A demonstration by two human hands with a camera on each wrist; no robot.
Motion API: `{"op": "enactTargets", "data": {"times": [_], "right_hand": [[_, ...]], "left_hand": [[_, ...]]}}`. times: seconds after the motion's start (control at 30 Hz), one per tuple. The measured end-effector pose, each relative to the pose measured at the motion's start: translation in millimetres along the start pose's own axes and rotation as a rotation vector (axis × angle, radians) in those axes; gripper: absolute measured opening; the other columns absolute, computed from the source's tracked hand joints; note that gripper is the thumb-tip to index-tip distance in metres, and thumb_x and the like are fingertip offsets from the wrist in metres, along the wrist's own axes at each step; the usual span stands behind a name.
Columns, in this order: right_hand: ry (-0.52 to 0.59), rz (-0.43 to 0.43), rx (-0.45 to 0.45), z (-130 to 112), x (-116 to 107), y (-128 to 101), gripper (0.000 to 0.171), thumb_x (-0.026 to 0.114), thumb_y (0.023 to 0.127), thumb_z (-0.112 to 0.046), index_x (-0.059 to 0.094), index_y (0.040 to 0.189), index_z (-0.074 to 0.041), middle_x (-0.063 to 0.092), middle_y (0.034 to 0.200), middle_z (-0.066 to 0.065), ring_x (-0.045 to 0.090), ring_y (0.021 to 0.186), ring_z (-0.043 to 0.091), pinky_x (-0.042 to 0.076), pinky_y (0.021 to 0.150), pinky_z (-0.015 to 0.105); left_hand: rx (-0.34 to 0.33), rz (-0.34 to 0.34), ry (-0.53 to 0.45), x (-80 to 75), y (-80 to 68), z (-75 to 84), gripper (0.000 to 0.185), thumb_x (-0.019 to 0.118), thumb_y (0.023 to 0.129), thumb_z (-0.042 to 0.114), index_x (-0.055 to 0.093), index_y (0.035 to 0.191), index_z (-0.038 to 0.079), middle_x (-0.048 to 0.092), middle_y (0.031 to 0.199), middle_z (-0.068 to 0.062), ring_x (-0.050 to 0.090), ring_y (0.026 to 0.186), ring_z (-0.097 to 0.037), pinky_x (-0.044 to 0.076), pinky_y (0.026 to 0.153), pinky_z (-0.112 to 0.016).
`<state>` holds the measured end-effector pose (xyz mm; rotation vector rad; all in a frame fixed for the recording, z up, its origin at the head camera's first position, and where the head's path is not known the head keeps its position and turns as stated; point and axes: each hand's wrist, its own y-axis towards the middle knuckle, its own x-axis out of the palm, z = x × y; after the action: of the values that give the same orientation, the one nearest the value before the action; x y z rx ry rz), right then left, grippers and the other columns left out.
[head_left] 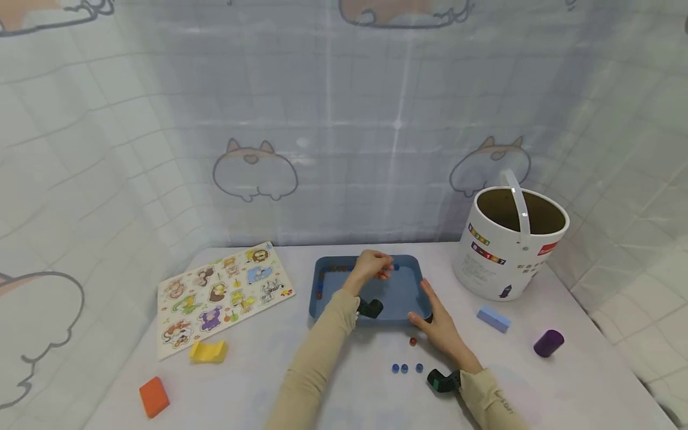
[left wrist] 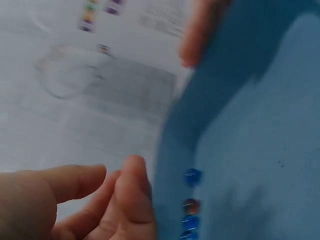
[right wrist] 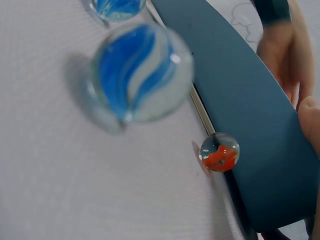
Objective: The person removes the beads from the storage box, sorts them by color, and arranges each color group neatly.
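Head view, left to right: an orange block (head_left: 153, 396) and a yellow arch block (head_left: 207, 352) lie near the table's front left, with an animal peg puzzle (head_left: 223, 297) behind them. At the centre sits the blue tray (head_left: 322, 298), a row of marbles (head_left: 324, 278) lined along its left and far rim. The left hand (head_left: 372, 266) hangs over the tray's far edge with its fingers curled together; something orange shows at the fingertips, probably a marble, but I cannot tell for certain that it is pinched. In the left wrist view, blurred, the thumb and fingers curl loosely beside the tray rim, just by three or four rim marbles (left wrist: 192, 206).

The right hand (head_left: 438, 325) lies flat against the tray's near right corner — fingers straight and spread, holding nothing. Just beside it on the table rests a red marble (head_left: 412, 341), and nearer the person three blue marbles (head_left: 407, 368) sit in a row. The right wrist view shows the red one (right wrist: 219, 151) touching the tray's outer wall.

Further right: a pale blue block (head_left: 493, 319), a purple cylinder (head_left: 548, 343), and behind them a white bucket (head_left: 507, 245) with its handle up.

The risk, as I judge it — marbles roll. A nudge of the tray by either hand could scatter the rim row or send the loose ones off the table.
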<state>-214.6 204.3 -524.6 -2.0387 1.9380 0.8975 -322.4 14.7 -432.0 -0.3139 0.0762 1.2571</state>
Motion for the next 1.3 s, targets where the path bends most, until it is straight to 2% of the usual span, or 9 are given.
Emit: {"op": "enactTargets", "data": {"times": [0.2,0.27,0.5,0.63,0.73,0.93,1.03,1.17,1.3], "right_hand": [[0.018,-0.015,-0.019,-5,13,-3,0.086,0.069,0.089,-0.03,0.019,0.155,-0.009,0.016,0.163,0.013,0.019,0.147,0.041,0.022,0.112,0.064],[0.017,-0.017,-0.026,-6,17,-4,0.086,0.069,0.088,-0.031,0.02,0.155,-0.009,0.016,0.163,0.013,0.02,0.147,0.041,0.023,0.112,0.064],[0.019,-0.025,-0.027,-10,22,-6,0.086,0.069,0.088,-0.031,0.021,0.155,-0.009,0.017,0.162,0.014,0.02,0.147,0.041,0.023,0.111,0.064],[0.024,-0.03,-0.037,-10,24,-7,0.085,0.069,0.089,-0.032,0.021,0.155,-0.008,0.017,0.163,0.012,0.021,0.147,0.041,0.023,0.111,0.064],[0.014,-0.019,-0.048,-9,23,-6,0.085,0.068,0.089,-0.033,0.021,0.155,-0.009,0.017,0.162,0.012,0.022,0.146,0.041,0.024,0.111,0.064],[-0.011,-0.003,-0.042,-6,14,-4,0.085,0.068,0.089,-0.033,0.021,0.155,-0.009,0.017,0.162,0.013,0.023,0.146,0.042,0.025,0.11,0.065],[-0.01,0.0,-0.028,-6,9,-3,0.085,0.068,0.089,-0.031,0.02,0.155,-0.008,0.016,0.163,0.013,0.021,0.146,0.042,0.023,0.111,0.064],[-0.012,0.002,-0.012,-3,3,-1,0.084,0.067,0.09,-0.031,0.02,0.155,-0.008,0.015,0.163,0.013,0.02,0.147,0.042,0.022,0.112,0.064],[-0.016,0.005,-0.003,0,1,0,0.084,0.068,0.09,-0.031,0.02,0.155,-0.008,0.015,0.163,0.012,0.02,0.147,0.042,0.022,0.112,0.064]], "left_hand": [[-0.015,0.22,0.056,12.1,20.8,-16.2,0.022,0.059,0.092,0.006,0.071,0.108,-0.005,0.073,0.088,-0.02,0.064,0.053,-0.011,0.059,0.07,-0.038],[-0.018,0.273,0.102,15.2,24.4,-22.1,0.02,0.06,0.091,0.005,0.073,0.103,-0.004,0.074,0.083,-0.018,0.064,0.05,-0.012,0.059,0.063,-0.033],[-0.009,0.349,0.337,22.2,27.4,-36.2,0.017,0.062,0.088,0.008,0.079,0.085,0.003,0.074,0.073,-0.011,0.066,0.051,-0.016,0.052,0.05,-0.024],[0.007,0.378,0.406,25.5,22.9,-34.8,0.017,0.063,0.086,0.006,0.079,0.079,0.004,0.072,0.067,-0.011,0.06,0.046,-0.013,0.046,0.047,-0.022],[-0.021,0.339,0.394,26.6,23.7,-32.9,0.018,0.062,0.084,0.002,0.077,0.075,0.0,0.071,0.064,-0.013,0.056,0.04,-0.011,0.044,0.042,-0.021],[-0.176,0.096,0.189,20.1,28.8,-29.9,0.019,0.055,0.088,0.001,0.07,0.091,-0.01,0.067,0.059,-0.009,0.05,0.037,-0.006,0.042,0.039,-0.017],[-0.213,0.011,0.172,15.3,26.8,-26.2,0.021,0.058,0.092,0.007,0.069,0.101,-0.008,0.066,0.06,-0.005,0.048,0.039,-0.005,0.039,0.04,-0.017],[-0.182,-0.018,0.249,11.7,24.2,-24.0,0.02,0.063,0.092,0.014,0.074,0.104,0.001,0.07,0.064,-0.006,0.042,0.04,-0.006,0.032,0.041,-0.02],[-0.124,0.018,0.34,12.7,23.1,-25.3,0.016,0.069,0.09,0.015,0.077,0.102,0.008,0.072,0.071,-0.008,0.044,0.045,-0.008,0.034,0.044,-0.022]]}}
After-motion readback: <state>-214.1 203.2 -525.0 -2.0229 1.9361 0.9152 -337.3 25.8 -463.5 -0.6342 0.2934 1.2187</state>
